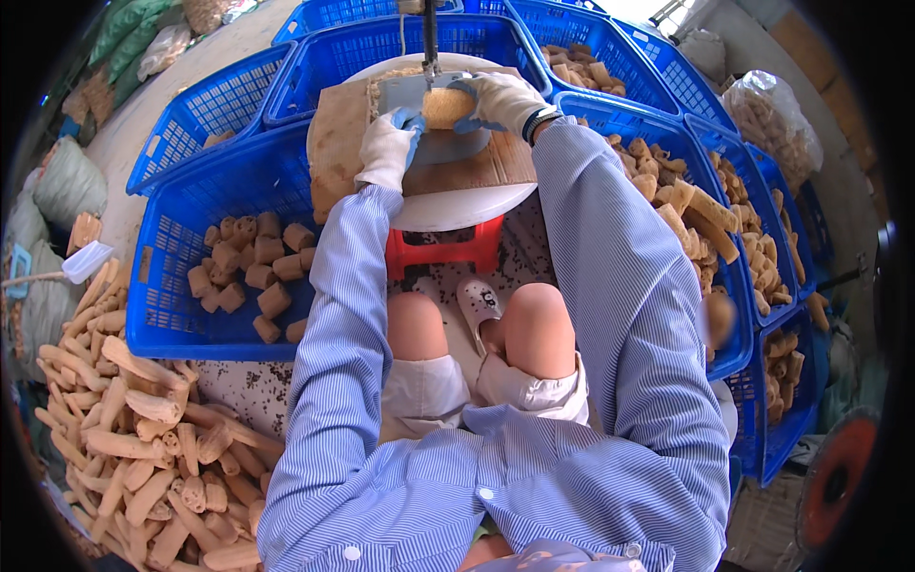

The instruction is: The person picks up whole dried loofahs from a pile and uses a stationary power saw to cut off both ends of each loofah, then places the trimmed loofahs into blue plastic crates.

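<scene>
Between my two hands is a short tan piece of dried loofah, lying on its side against a grey metal plate. My left hand, in a white glove with blue fingertips, presses on its left end. On the other end close the fingers of my right hand, gloved the same way. Just behind the piece a dark upright bar of a machine comes down to the plate. Cardboard covers a round white table under the plate. The loofah's underside is hidden.
At my left a blue crate holds several cut loofah pieces; whole loofahs are heaped on the floor beside it. Blue crates with more loofahs crowd my right. A red stool stands under the table, and a round fan-like object is at lower right.
</scene>
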Tool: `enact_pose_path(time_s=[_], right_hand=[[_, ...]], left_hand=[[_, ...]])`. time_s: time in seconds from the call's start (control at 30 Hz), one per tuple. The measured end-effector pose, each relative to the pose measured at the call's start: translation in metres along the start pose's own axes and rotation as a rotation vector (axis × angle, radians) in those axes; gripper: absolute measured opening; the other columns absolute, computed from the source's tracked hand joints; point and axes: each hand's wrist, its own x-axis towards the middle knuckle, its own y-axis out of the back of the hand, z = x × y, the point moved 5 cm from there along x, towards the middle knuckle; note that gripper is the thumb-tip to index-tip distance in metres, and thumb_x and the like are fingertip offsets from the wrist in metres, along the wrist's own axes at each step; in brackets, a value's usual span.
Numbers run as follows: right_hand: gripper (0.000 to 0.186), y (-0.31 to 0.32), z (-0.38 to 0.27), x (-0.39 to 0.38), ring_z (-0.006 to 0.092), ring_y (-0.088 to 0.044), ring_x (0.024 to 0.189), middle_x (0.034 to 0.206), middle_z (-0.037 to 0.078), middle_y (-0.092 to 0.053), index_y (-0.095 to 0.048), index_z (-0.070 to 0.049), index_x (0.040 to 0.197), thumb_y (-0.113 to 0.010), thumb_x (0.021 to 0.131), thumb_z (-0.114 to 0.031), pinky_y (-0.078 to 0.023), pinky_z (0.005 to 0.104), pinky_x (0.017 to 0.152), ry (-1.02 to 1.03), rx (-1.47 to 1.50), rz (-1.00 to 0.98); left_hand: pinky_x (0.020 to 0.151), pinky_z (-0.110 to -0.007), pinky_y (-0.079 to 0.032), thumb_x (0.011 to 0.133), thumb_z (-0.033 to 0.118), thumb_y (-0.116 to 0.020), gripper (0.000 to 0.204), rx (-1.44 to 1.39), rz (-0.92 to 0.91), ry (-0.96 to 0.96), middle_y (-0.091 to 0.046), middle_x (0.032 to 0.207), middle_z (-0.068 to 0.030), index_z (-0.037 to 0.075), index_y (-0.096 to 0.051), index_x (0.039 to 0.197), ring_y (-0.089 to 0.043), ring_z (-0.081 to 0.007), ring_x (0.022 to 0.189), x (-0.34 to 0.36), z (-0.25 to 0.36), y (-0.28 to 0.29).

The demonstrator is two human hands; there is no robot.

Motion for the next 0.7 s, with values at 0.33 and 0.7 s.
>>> enact_pose_path(time_s=[0.33,0.7], right_hand=[[0.079,0.003,-0.003,0.024,0.0291,-0.072,0.109,0.119,0.009,-0.076,-0.068,-0.020,0.135,-0.093,0.068,-0.053,-0.056,0.0360,0.103,-0.042,-0.149,0.097],[0.051,0.008,-0.027,-0.019,0.0308,-0.074,0.105,0.112,0.012,-0.077,-0.072,-0.016,0.124,-0.080,0.081,-0.044,-0.058,0.0437,0.091,-0.028,-0.212,0.119]], left_hand=[[0.076,-0.036,-0.053,0.092,0.026,-0.071,0.024,0.097,0.021,-0.013,-0.074,0.091,-0.0097,0.013,-0.075,0.112,-0.068,-0.0249,0.080,0.022,0.011,0.003],[0.087,-0.040,-0.056,0.087,0.032,-0.078,0.037,0.193,0.110,-0.078,-0.075,0.108,-0.0142,0.008,-0.071,0.115,-0.072,-0.0328,0.094,-0.037,0.049,0.010]])
